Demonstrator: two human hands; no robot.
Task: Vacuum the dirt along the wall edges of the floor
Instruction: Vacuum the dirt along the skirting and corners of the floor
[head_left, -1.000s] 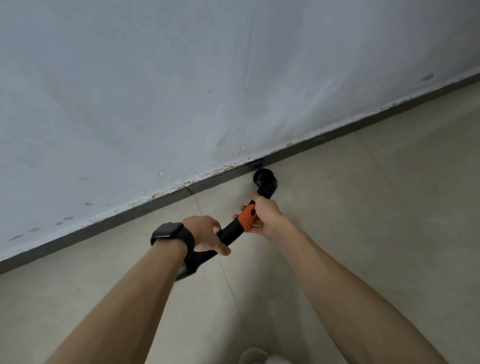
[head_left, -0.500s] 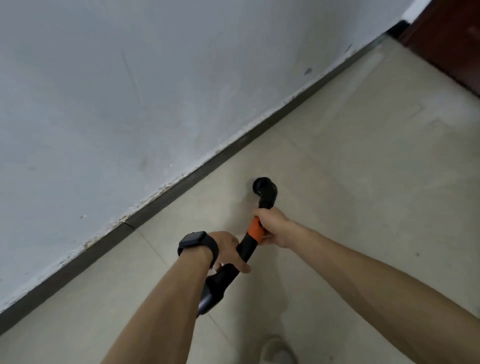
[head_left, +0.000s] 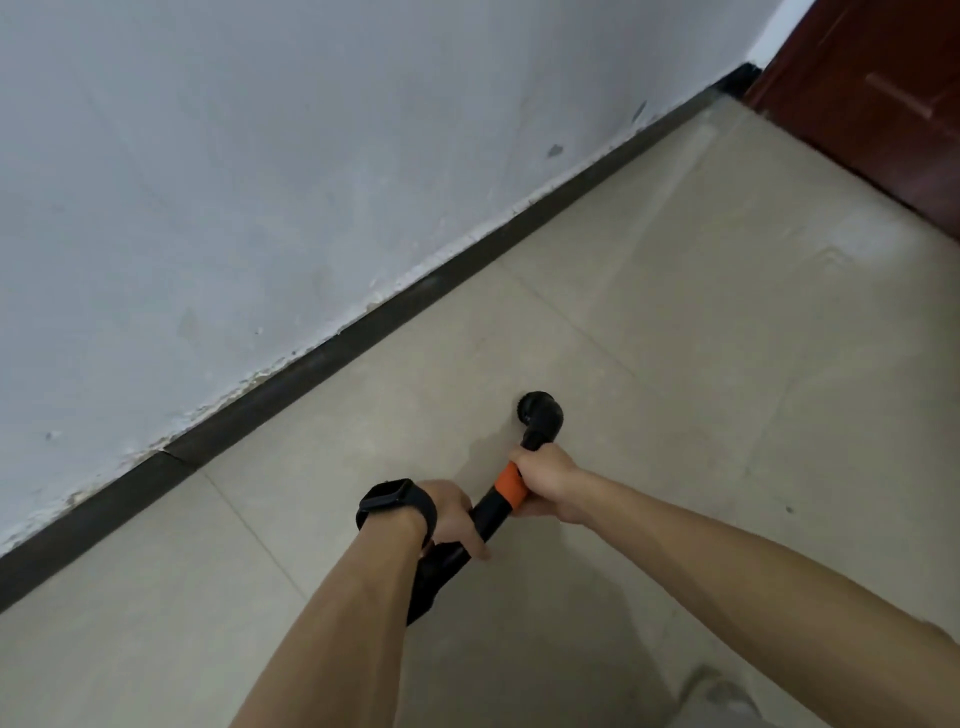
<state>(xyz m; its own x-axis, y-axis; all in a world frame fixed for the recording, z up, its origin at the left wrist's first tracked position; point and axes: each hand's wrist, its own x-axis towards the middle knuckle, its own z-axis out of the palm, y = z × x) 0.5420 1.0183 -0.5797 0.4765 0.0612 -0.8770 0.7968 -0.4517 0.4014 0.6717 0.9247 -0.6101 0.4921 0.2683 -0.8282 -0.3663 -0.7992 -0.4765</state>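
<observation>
Far left of my feed is the pale wall (head_left: 260, 182), scuffed and chipped low down. A dark baseboard (head_left: 311, 374) runs along the edge of the floor (head_left: 701, 338) from bottom left up toward the top right corner. The floor itself is beige tile with thin grout lines.

Moving right, the left hand (head_left: 449, 512) comes in from the bottom with a black smartwatch (head_left: 397, 506) on the wrist. Its fingers are wrapped over the black vacuum wand (head_left: 491, 514) near the thicker lower end, so that's a full grip. Just up the wand there's an orange collar (head_left: 510, 486), and the right hand (head_left: 545, 478) is closed around the wand right at it. The two hands sit close together but aren't touching.

Past the right hand the wand ends in a black elbow-shaped nozzle (head_left: 540, 415). It's out over open tile, clearly apart from the baseboard, not at the wall edge. I can't tell from this angle if the tip is actually on the floor. There's a faint shadow just left of it.

Top right corner has a dark reddish-brown door (head_left: 883, 104) where the baseboard ends. At the bottom right edge a blurry pale shoe (head_left: 722, 696) pokes in.
</observation>
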